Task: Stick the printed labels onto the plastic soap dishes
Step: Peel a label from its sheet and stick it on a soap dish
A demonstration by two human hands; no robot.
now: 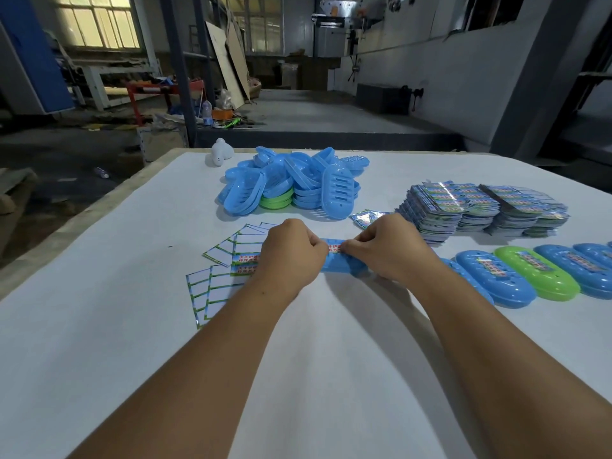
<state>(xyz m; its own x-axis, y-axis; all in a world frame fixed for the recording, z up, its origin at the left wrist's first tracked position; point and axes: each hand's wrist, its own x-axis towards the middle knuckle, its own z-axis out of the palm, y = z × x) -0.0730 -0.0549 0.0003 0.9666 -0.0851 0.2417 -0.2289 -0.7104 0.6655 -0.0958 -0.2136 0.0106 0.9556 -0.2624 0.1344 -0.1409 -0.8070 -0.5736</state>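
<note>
We work at a white table (99, 342) that fills the lower part of the view. At its far middle lies a heap of soap dishes (291, 182), nearly all blue with a few green ones stacked low in the pile; one blue dish leans on edge at the heap's right side, showing its slotted face. To the right, well apart from the heap, stand stacks of printed labels (480, 210), packed side by side. Nearer us along the right edge lies a row of labelled dishes (530, 276), blue and green, overlapping one another, each with a label on its upper face. To the left of our hands lie fanned backing sheets (215, 286) with green borders; most of their cells are blank, and two printed labels show beside our left wrist. Between our hands, on the table near its middle, is one blue soap dish (341, 265) with a label (334, 245) lying across its top. Our left hand (291, 253) has its fingers curled around the left end of this dish. Our right hand (390, 248) has its fingers curled, pinching the right part of the label against the dish. A small white object (221, 150) stands at the far left edge of the table.
</note>
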